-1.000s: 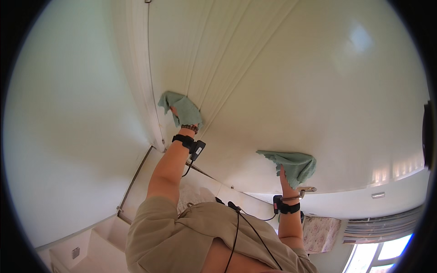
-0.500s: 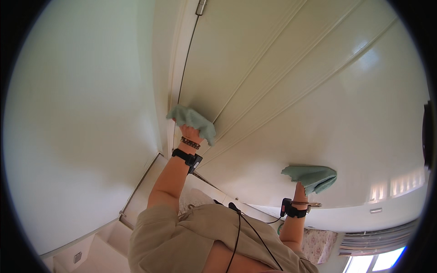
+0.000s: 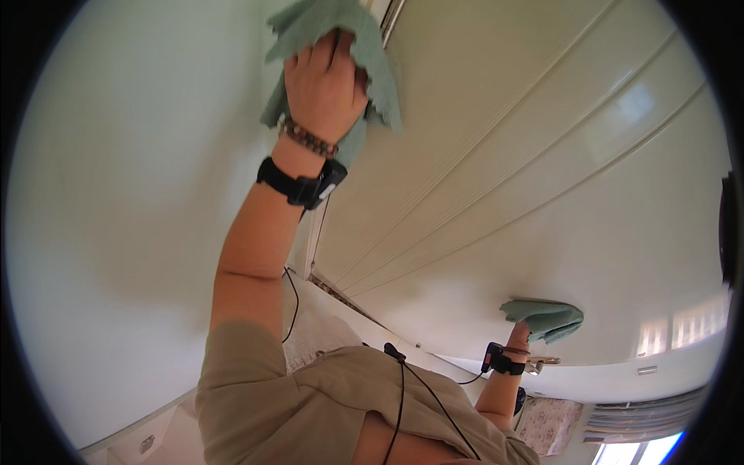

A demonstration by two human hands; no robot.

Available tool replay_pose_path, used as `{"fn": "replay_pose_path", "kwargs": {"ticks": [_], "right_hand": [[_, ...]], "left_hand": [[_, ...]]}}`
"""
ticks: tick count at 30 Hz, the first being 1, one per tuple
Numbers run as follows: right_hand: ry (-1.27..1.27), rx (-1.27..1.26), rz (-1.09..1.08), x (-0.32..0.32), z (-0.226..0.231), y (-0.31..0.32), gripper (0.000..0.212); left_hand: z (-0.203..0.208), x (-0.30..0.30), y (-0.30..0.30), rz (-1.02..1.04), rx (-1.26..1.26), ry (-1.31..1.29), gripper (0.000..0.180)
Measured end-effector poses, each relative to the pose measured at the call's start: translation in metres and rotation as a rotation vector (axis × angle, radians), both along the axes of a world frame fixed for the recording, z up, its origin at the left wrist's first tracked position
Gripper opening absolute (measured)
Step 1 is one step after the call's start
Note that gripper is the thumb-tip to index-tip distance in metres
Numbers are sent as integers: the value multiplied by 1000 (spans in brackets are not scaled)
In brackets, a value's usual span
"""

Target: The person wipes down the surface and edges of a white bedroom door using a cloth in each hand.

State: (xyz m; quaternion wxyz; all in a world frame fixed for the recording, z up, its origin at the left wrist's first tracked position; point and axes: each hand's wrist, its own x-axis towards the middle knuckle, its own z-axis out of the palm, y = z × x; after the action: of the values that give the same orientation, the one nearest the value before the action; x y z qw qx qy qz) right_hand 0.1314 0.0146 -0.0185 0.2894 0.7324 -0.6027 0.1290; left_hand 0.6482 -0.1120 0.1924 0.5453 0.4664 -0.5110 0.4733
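Note:
My left hand [image 3: 324, 91] is raised high by the hinge edge of a cream door [image 3: 496, 209], its fingers curled into a ragged grey-green cloth [image 3: 380, 77]. That cloth spreads around the fingers over the door frame and the edge of the pale wall. Lower on the right, my right hand [image 3: 519, 335] presses a second grey-green cloth [image 3: 554, 319] against the door face. The folded cloth hides most of its fingers. Just below this hand, a metal door handle [image 3: 549, 360] sticks out beside the wrist.
The pale wall [image 3: 132, 217] fills the left side. A metal hinge [image 3: 392, 17] sits at the top of the door edge. Black cables [image 3: 402, 387] hang over my shirt, and another loops near my left elbow. A curtain [image 3: 643, 418] hangs by a window at the lower right.
My left hand has moved upward with its cloth, from the lower door edge to high on the frame. My right hand and its cloth have shifted slightly right and down in view.

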Motion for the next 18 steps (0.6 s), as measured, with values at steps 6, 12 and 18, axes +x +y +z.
{"fn": "replay_pose_path", "kwargs": {"ticks": [6, 12, 18], "right_hand": [[-147, 64, 83, 58, -26, -7, 37], [-464, -93, 392, 183, 39, -59, 38], [-359, -126, 450, 263, 127, -75, 38]], "left_hand": [[-291, -6, 25, 3, 777, 49, 34], [-338, -11, 32, -94, 1160, 130, 26], [-237, -17, 9, -185, 472, 168, 20]]}}
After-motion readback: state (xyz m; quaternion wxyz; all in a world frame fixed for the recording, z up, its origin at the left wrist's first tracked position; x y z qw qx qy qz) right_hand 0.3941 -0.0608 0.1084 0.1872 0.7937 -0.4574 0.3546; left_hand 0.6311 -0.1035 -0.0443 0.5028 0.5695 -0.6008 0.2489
